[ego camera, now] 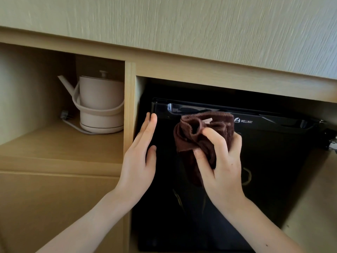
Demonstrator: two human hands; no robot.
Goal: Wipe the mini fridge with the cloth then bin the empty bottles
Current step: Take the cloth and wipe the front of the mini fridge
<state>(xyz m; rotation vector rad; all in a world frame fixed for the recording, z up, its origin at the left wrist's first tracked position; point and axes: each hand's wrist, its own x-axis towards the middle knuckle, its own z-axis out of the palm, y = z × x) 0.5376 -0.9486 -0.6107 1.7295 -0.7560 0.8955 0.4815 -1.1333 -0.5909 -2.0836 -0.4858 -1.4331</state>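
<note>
- Two hands in view, ours: left hand (139, 156) open and flat, fingers (149, 125) extended together, resting at the upper left edge of the mini fridge (273, 161), where it meets the wooden cabinet upright (129, 106).
- Right hand (220, 161): fingers closed around a bunched brown cloth (197, 132), pressed to the fridge door near its top edge, just left of the maker's logo (243, 121).
- Mini fridge: black, glossy, door shut, seated in the right-hand cabinet compartment; its top edge lies in shadow under the shelf.
- Kettle (99, 103): pale, on its base with cord, standing in the left-hand compartment, well apart from our hands.
- Empty bottles and bin: none visible; we cannot say where they are.
- Stage, as we judge it: wiping of the door front under way, binning not yet begun.
- Risks, as we judge them: the cloth is wadded, so little of it meets the door and streaks may remain on the gloss; our bare left palm may leave prints on the wiped face; pressing near the top edge may nudge the door or rock the fridge in its compartment.
</note>
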